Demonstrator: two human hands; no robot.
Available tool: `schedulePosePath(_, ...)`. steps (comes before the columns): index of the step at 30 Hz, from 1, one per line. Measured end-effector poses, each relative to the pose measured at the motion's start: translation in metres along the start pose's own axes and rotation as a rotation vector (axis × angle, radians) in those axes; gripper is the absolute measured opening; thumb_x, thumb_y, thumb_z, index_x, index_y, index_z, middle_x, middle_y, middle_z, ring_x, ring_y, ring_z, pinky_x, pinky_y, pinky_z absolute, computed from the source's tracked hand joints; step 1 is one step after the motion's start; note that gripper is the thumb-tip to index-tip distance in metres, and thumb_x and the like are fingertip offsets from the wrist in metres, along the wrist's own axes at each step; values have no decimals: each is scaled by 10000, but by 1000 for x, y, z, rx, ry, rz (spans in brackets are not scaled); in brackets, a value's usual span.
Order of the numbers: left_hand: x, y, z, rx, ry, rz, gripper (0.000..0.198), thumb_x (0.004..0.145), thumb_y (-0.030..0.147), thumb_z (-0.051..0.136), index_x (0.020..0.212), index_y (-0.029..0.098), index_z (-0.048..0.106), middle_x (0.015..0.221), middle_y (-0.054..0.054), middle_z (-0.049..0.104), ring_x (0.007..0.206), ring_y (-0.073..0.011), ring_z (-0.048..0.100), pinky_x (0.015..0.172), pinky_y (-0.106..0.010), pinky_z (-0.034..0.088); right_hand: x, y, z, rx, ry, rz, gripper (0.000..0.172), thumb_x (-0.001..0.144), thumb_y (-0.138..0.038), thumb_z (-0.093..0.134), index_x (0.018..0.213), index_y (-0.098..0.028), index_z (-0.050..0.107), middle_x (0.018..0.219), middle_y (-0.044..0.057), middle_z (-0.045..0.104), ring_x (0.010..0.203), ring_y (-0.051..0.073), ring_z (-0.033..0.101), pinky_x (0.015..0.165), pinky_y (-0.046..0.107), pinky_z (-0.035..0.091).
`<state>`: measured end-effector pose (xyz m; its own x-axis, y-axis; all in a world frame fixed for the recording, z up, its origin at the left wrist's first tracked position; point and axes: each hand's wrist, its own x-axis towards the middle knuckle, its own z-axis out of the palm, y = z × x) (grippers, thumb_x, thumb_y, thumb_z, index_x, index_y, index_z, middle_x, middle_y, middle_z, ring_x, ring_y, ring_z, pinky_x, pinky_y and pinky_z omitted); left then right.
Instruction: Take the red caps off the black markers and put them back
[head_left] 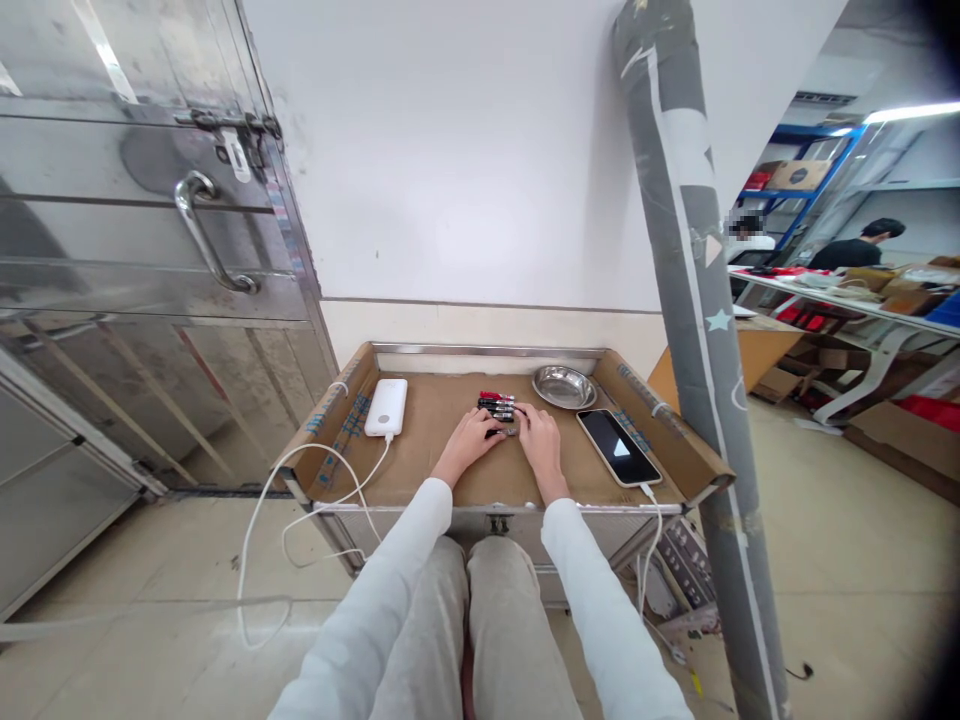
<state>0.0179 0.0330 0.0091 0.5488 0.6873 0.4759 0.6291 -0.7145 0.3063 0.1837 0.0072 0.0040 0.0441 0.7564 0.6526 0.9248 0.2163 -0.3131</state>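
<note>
A short row of small marker pens lies side by side near the middle of the cardboard-lined table top, a red pen farthest from me and several black pens nearer. My left hand is closed at the left end of the nearest pen, thumb and fingers on its dark end. On the other side, my right hand has its fingertips bent in at the right ends of the pens, closed on the nearest one. Its fingers partly hide those ends.
A white power bank with a cable lies left, a plugged-in phone right. Behind the phone sits a round metal dish. Raised cardboard sides edge the table. A tall grey roll leans at the right. Two people sit in the background.
</note>
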Motion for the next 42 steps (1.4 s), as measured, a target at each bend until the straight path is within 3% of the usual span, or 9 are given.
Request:
schedulePosePath(7, -1, 3, -1, 99, 200, -99, 194, 939, 293, 463, 1019, 194, 610, 994, -56, 623, 928, -196, 563, 862, -341, 448, 0, -1, 0, -4, 11, -40, 302, 976, -262, 363, 1041, -180, 647, 978, 88, 706, 836, 198, 601, 771, 302, 395)
schedulePosePath(12, -1, 3, -1, 162, 236, -66, 205, 947, 305, 447, 1042, 199, 594, 990, -51, 634, 901, -190, 576, 827, -322, 441, -1, -6, -3, 9, -13, -122, 310, 962, -240, 376, 1132, -177, 627, 1121, 102, 677, 918, 225, 612, 835, 347, 428)
schedulePosePath(17, -2, 2, -3, 213, 247, -105, 224, 960, 308, 411, 1046, 192, 583, 959, -58, 631, 893, -193, 570, 814, -322, 425, -1, -16, -9, 184, -179, -276, 570, 899, -127, 373, 1449, -265, 313, 1378, 47, 514, 1174, 186, 531, 979, 343, 423)
schedulePosePath(21, -1, 2, -4, 315, 254, -250, 208, 951, 280, 425, 1064, 186, 571, 979, -76, 623, 928, -223, 553, 821, -347, 425, 0, -17, -5, 236, -181, -246, 679, 866, -130, 396, 1495, -239, 163, 1442, 40, 436, 1267, 175, 450, 1047, 346, 388)
schedulePosePath(27, -2, -1, 0, 428, 254, -591, 217, 939, 150, 361, 1009, 126, 565, 1039, -150, 577, 968, -267, 529, 827, -393, 450, -1, -8, 3, 77, -92, -136, 366, 885, -109, 353, 1172, -171, 572, 1217, 105, 584, 1110, 211, 519, 969, 354, 415)
schedulePosePath(30, -2, -3, 2, 440, 251, -651, 255, 912, 61, 323, 1005, 93, 558, 1054, -175, 564, 985, -266, 533, 842, -391, 456, -2, -7, 3, -11, -105, -105, 260, 893, -128, 387, 1002, -177, 618, 1021, 96, 615, 957, 215, 540, 883, 337, 428)
schedulePosePath(34, 0, -4, 3, 396, 253, -599, 252, 896, 36, 332, 1009, 92, 551, 1046, -164, 560, 979, -253, 546, 846, -377, 467, -3, -7, 4, -88, -130, -93, 208, 902, -154, 413, 958, -175, 613, 953, 87, 601, 918, 215, 526, 850, 322, 404)
schedulePosePath(39, 2, -4, 6, 177, 207, -281, 171, 902, 96, 416, 979, 163, 553, 985, -82, 556, 935, -194, 563, 872, -326, 466, -3, -5, 7, -146, -175, -83, 170, 898, -173, 447, 977, -178, 597, 966, 82, 599, 937, 220, 513, 838, 318, 377)
schedulePosePath(42, 2, -6, 9, 88, 160, -208, 122, 891, 127, 467, 933, 185, 566, 958, -57, 553, 930, -184, 564, 882, -331, 467, -2, -5, 7, -146, -192, -78, 150, 898, -179, 458, 973, -181, 588, 965, 72, 605, 942, 216, 514, 831, 314, 368)
